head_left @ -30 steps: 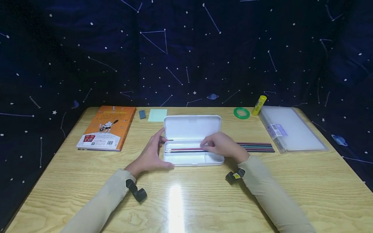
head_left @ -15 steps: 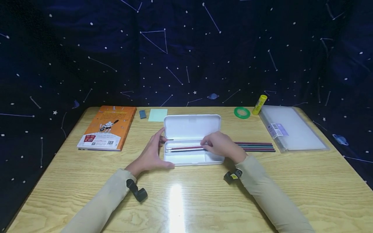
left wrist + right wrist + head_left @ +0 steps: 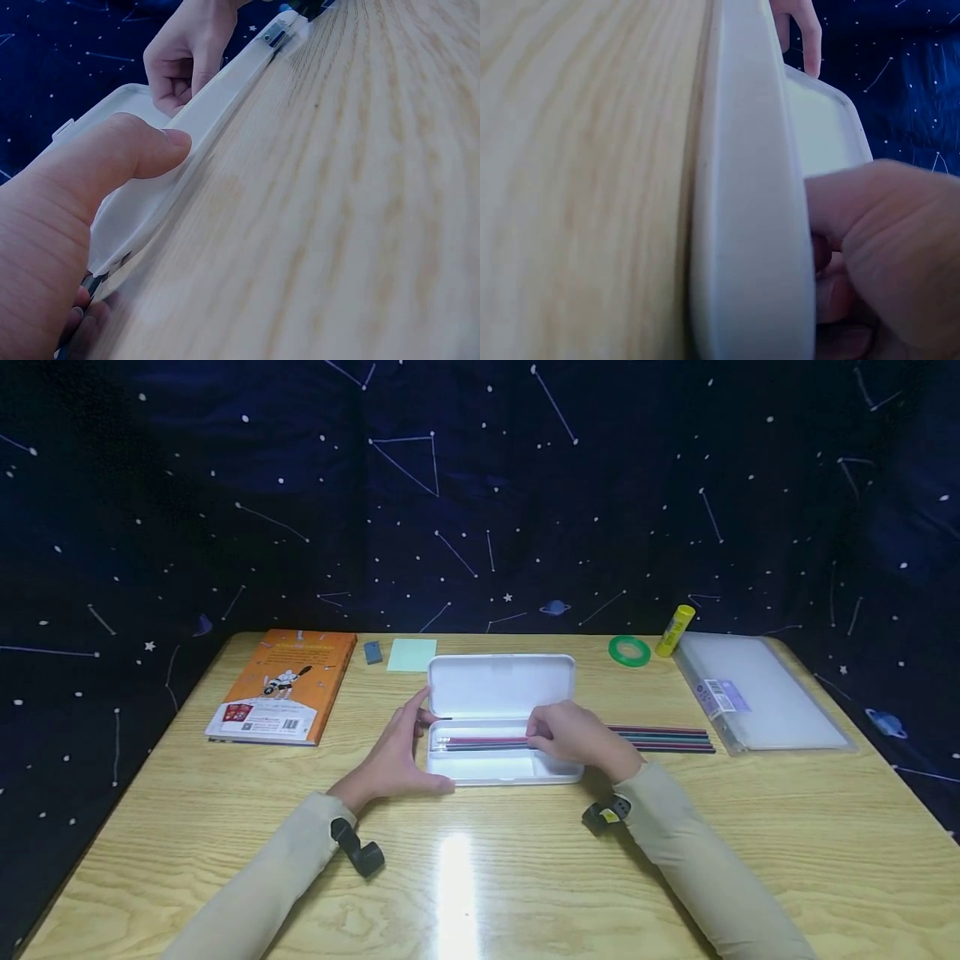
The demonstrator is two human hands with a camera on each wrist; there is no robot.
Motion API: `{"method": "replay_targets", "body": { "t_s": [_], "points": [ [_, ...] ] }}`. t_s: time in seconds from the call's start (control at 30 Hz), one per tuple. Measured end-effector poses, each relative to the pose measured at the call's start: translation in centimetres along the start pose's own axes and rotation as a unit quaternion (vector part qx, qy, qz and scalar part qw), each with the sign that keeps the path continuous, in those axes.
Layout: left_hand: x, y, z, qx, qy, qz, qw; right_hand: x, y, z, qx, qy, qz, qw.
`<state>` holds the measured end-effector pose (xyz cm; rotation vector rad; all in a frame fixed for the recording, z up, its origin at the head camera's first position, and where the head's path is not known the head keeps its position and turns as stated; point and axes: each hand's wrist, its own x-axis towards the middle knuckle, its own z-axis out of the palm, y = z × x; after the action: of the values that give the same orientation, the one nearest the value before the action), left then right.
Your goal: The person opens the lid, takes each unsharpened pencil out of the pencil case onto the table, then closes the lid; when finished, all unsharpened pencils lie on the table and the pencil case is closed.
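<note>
A white pencil case [image 3: 480, 768] lies with its lid [image 3: 501, 687] raised at the back. My left hand [image 3: 390, 752] grips the case's left end, thumb at the front corner and fingers by the hinge side. In the left wrist view, the thumb [image 3: 142, 150] lies over the front rim. Inside the rear compartment lie slim red and dark pencils [image 3: 487, 744]. My right hand [image 3: 573, 735] reaches over the case's right part and pinches these pencils, its fingers curled. The fingertips are partly hidden behind the case wall [image 3: 754, 187] in the right wrist view.
More pencils [image 3: 675, 740] lie right of the case. An orange book [image 3: 288, 685], blue eraser [image 3: 372, 652] and pale green sticky notes [image 3: 412, 655] sit at the back left. Green tape [image 3: 629, 651], a yellow glue stick [image 3: 675, 631] and a clear folder [image 3: 765, 693] stand back right.
The dark pencil in the case has shifted slightly back, closer alongside the red one. The right hand stays over the case with only a small movement; the left hand keeps its hold.
</note>
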<state>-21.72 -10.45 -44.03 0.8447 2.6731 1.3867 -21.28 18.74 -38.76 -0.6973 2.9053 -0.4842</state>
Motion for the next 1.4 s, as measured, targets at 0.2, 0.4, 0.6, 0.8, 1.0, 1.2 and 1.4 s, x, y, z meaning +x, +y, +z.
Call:
{"method": "replay_targets", "body": {
  "t_s": [0.2, 0.4, 0.6, 0.8, 1.0, 1.2, 1.4],
  "points": [
    [0.0, 0.0, -0.1, 0.007, 0.002, 0.001, 1.0, -0.4, -0.4, -0.2, -0.023, 0.029, -0.011, 0.999],
    [-0.1, 0.0, 0.0, 0.009, 0.001, -0.001, 1.0, -1.6, 0.0, -0.7, -0.022, 0.072, 0.019, 0.997],
    [0.0, 0.2, -0.2, 0.007, 0.002, -0.006, 1.0, -4.1, 2.3, -0.8, -0.034, 0.135, 0.024, 0.99],
    [0.0, 0.3, -0.3, 0.004, 0.003, -0.01, 0.9999, -7.5, 5.7, -1.3, -0.036, 0.167, 0.02, 0.985],
    [0.0, 0.2, 0.0, 0.003, -0.002, -0.015, 0.9999, -11.3, 8.5, -1.8, -0.039, 0.166, 0.034, 0.985],
    [-0.1, 0.3, 0.0, 0.003, -0.003, -0.017, 0.9998, -13.7, 10.3, -2.0, -0.042, 0.144, 0.037, 0.988],
    [-0.1, 0.3, 0.0, 0.001, -0.004, -0.019, 0.9998, -14.6, 11.2, -2.0, -0.056, 0.121, 0.054, 0.99]
  ]
}}
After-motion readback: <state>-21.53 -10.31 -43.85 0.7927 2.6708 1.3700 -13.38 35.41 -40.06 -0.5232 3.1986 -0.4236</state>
